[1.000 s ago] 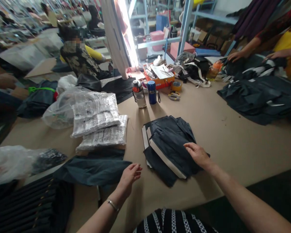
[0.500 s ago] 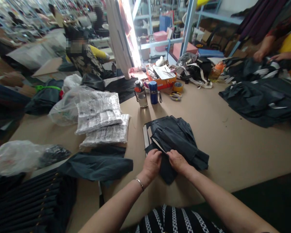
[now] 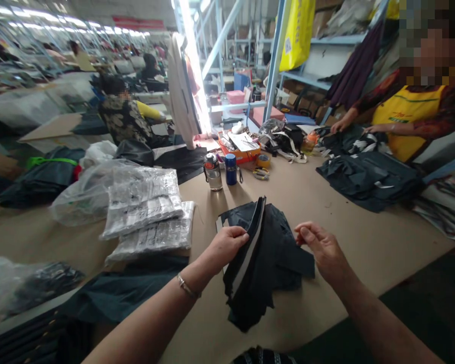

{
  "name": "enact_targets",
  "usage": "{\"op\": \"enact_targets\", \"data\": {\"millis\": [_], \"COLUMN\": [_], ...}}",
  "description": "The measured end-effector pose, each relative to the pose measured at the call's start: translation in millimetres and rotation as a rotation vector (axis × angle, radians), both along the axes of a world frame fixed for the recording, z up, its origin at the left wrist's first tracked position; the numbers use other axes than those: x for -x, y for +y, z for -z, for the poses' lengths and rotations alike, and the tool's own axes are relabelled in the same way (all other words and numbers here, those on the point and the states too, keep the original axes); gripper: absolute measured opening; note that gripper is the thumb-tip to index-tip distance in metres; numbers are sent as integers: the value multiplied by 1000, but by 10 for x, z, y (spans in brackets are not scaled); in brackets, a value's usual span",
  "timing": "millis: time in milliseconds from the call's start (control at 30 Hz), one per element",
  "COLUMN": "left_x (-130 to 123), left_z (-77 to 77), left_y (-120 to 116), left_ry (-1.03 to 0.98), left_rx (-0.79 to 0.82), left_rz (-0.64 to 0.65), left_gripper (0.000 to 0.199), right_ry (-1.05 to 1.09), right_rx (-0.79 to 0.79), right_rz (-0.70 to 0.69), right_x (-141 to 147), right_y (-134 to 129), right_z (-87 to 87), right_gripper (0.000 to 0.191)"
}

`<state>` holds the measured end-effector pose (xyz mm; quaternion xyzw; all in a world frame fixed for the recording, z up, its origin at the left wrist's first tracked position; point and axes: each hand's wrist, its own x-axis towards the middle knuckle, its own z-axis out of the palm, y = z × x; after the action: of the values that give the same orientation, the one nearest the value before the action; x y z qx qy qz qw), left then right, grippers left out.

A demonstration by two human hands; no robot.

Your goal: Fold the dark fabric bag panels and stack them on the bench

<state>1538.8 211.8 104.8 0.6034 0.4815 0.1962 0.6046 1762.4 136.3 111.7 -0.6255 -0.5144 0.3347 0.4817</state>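
Note:
Dark fabric (image 3: 250, 242) hangs in a raised fold with a pale strip along its edge. At its upper left edge, my left hand (image 3: 229, 245) pinches it between thumb and fingers. My right hand (image 3: 320, 247) is apart on the right, above the table, fingers curled in and thumb close to them; I see nothing in them. Beneath the raised fold lies more dark fabric (image 3: 284, 222), spread towards the right hand. The lower end of the held piece droops towards my body.
Clear plastic-wrapped packs (image 3: 144, 202) lie left on the table (image 3: 349, 242). Beyond the fabric stand a clear bottle (image 3: 213, 174), a blue flask (image 3: 231, 171) and an orange box (image 3: 240, 156). At right, a co-worker in a yellow apron (image 3: 405, 114) handles a dark fabric pile (image 3: 367, 177).
The fabric between my hands has been lifted into an upright fold by my left hand. My right hand has let go and moved right. The view has tilted up and turned right.

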Motion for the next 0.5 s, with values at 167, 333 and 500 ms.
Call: {"op": "enact_targets", "data": {"millis": [167,333,500], "left_x": [-207,-230,100], "left_z": [183,489,546], "left_y": [-365,-623,-648], "left_ry": [-274,-497,-705], "left_rx": [48,207,524], "left_rz": [-142,-259,-393], "left_gripper": [22,20,30], "right_ry": [663,891,834], "right_rx": [252,258,362], "right_rz": [-53,87,-36], "right_x": [659,1016,1033], "right_y": [-44,-16,1], "right_z": [276,506,671], "right_gripper": [53,47,43]}}
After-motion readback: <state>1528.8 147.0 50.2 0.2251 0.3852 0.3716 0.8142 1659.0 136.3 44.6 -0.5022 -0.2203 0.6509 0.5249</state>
